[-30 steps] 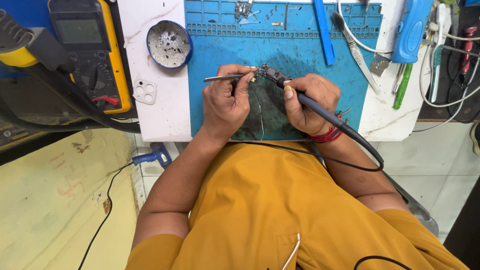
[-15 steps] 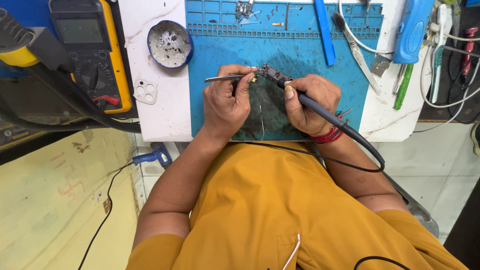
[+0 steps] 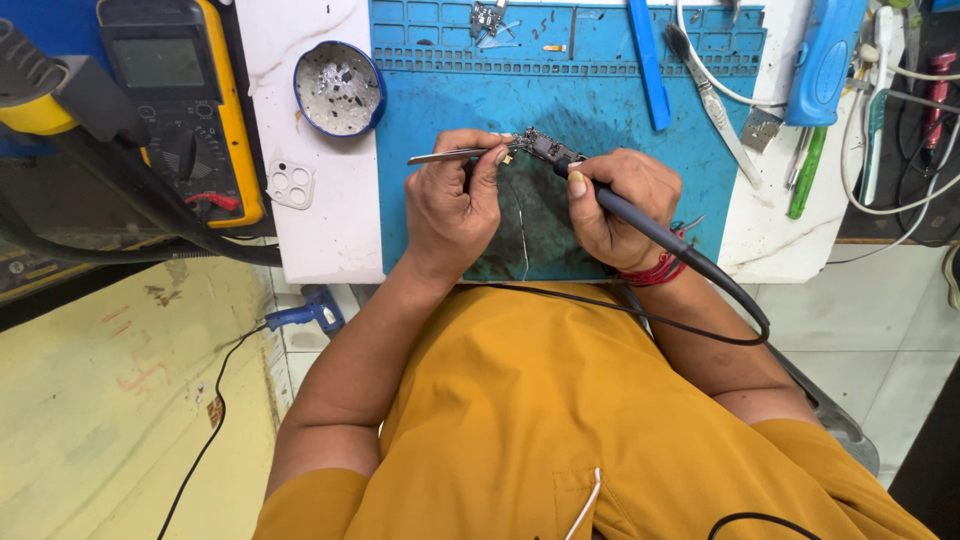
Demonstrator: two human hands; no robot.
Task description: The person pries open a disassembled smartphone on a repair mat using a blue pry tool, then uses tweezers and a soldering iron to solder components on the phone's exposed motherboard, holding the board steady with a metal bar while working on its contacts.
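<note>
My left hand pinches metal tweezers whose tips meet a small circuit board on the blue work mat. A soldering iron with a dark handle and black cable is gripped in my right hand, its tip touching the same board. Both hands rest close together over a dark stained patch of the mat. A thin solder wire lies below the board.
A yellow multimeter and a blue round tin sit at the left. A blue pry tool, metal tweezers, a blue device, a green tool and cables lie at the right.
</note>
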